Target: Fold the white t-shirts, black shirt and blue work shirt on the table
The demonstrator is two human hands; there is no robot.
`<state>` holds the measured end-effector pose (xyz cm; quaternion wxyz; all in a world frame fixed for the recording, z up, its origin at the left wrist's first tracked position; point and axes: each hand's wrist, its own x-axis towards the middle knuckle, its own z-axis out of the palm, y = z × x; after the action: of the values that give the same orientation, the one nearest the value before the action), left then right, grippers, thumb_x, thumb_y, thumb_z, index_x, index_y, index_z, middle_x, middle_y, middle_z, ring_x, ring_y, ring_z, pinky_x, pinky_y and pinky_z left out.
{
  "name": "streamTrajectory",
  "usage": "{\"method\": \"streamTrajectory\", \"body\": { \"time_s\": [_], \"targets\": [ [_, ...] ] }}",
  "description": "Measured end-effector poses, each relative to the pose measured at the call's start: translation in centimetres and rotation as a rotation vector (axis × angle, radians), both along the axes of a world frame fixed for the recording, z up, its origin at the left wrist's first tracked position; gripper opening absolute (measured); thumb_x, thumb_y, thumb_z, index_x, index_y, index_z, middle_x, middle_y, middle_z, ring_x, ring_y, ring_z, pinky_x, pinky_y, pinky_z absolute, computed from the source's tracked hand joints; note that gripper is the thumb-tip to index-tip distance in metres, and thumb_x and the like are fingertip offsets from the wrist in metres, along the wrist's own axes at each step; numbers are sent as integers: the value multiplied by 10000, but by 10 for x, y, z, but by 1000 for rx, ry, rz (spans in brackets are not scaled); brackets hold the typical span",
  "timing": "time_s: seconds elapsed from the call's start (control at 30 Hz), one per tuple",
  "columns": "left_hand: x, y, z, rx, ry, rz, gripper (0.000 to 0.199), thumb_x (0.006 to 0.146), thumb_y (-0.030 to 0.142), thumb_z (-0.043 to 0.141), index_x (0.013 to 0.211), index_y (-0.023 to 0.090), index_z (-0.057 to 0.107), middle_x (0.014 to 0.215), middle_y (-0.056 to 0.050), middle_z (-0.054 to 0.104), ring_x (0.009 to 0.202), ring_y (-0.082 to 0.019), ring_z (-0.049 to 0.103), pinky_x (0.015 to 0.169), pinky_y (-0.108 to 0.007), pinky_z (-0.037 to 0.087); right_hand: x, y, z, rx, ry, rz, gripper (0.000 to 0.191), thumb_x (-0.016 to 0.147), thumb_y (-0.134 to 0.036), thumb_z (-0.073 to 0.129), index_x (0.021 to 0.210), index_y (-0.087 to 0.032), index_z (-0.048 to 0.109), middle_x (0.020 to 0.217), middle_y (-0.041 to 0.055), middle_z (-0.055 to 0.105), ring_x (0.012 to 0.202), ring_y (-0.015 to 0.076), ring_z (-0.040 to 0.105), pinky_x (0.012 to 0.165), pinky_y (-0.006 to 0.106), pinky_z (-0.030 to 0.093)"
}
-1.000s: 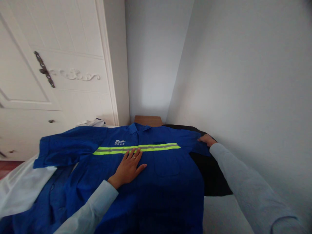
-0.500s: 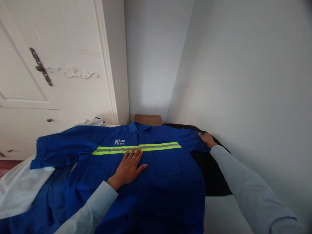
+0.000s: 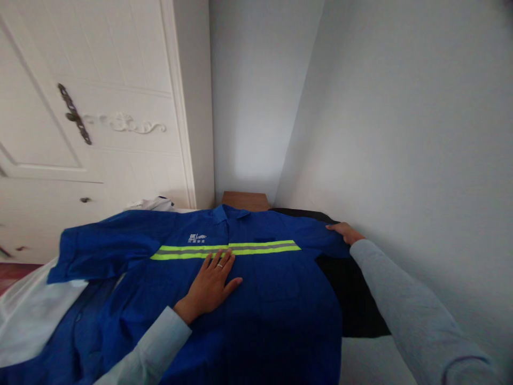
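Observation:
A blue short-sleeved work shirt (image 3: 264,289) lies spread out front side up, collar away from me. A yellow-green and grey reflective stripe crosses its chest, with a white logo above the stripe on the left. My left hand (image 3: 210,283) rests flat on the shirt's middle, fingers spread, the fingertips on the stripe; a ring is on one finger. Out at the right sleeve, my right hand (image 3: 347,233) grips the fabric near the sleeve's end. Some of its fingers are hidden.
Under the shirt's right side shows black cloth (image 3: 355,299). White cloth (image 3: 44,315) and another blue garment (image 3: 76,331) lie at the left. A white cabinet (image 3: 132,69) stands behind, beside a small brown wooden surface (image 3: 246,201). A pale wall (image 3: 401,117) borders the right.
The whole view has shifted slightly, so the scene sits a little lower. My left hand stays on the shirt's chest, and my right hand stays at the sleeve.

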<state>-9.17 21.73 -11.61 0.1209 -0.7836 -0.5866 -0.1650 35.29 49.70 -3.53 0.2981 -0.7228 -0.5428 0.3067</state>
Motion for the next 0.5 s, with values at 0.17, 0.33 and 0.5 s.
{"method": "streamTrajectory", "body": {
  "time_s": [0.17, 0.33, 0.5],
  "targets": [
    [0, -1, 0, 19, 10, -10, 703, 983, 646, 363, 1483, 166, 480, 1532, -128, 456, 1434, -347, 392, 1169, -556, 316, -2, 3, 6, 208, 179, -4, 400, 846, -263, 651, 1234, -166, 639, 1027, 96, 738, 889, 178, 712, 808, 268, 597],
    [1, -3, 2, 28, 8, -15, 687, 984, 630, 383, 1485, 168, 475, 1532, -127, 457, 1425, -343, 406, 1160, -555, 331, 1, 4, -10, 110, 224, -87, 387, 808, -200, 653, 1191, -143, 654, 1063, 121, 730, 853, 188, 710, 813, 302, 604],
    [1, -5, 5, 32, 23, -17, 687, 986, 623, 388, 1485, 159, 471, 1537, -129, 449, 1428, -343, 399, 1156, -548, 339, 4, 7, -13, -83, 156, -119, 339, 851, -365, 635, 1071, -113, 693, 912, 170, 734, 757, 241, 712, 745, 378, 611]
  ]
}}
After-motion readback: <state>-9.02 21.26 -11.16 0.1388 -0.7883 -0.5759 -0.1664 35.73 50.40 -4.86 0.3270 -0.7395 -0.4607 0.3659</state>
